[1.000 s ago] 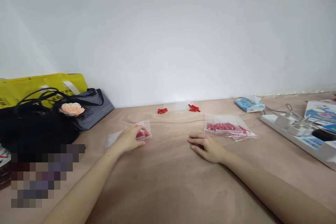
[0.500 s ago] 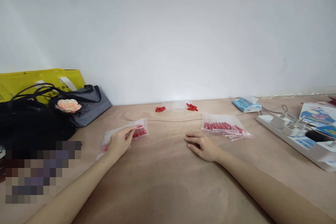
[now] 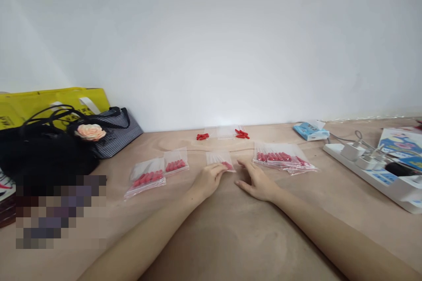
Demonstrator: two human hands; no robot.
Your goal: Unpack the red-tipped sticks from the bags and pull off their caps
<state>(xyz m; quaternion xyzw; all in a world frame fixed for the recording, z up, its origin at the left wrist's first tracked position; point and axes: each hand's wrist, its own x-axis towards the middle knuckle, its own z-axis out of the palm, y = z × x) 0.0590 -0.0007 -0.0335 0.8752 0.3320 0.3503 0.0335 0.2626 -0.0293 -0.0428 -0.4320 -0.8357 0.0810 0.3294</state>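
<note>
One small clear bag (image 3: pixel 219 157) with red pieces inside lies mid-table between the hands, probably there so both can reach it. The left hand (image 3: pixel 208 179) grasps its near edge; the right hand (image 3: pixel 256 181), fingers spread and holding nothing, rests just beside it. Two similar bags (image 3: pixel 149 177) sit to the left and an overlapping pile of bags (image 3: pixel 279 157) to the right, seemingly kept apart as separate groups. Beneath is a wooden tabletop (image 3: pixel 214 237), backed by a plain white wall (image 3: pixel 227 44), with a power strip (image 3: pixel 404 191) at right
</note>
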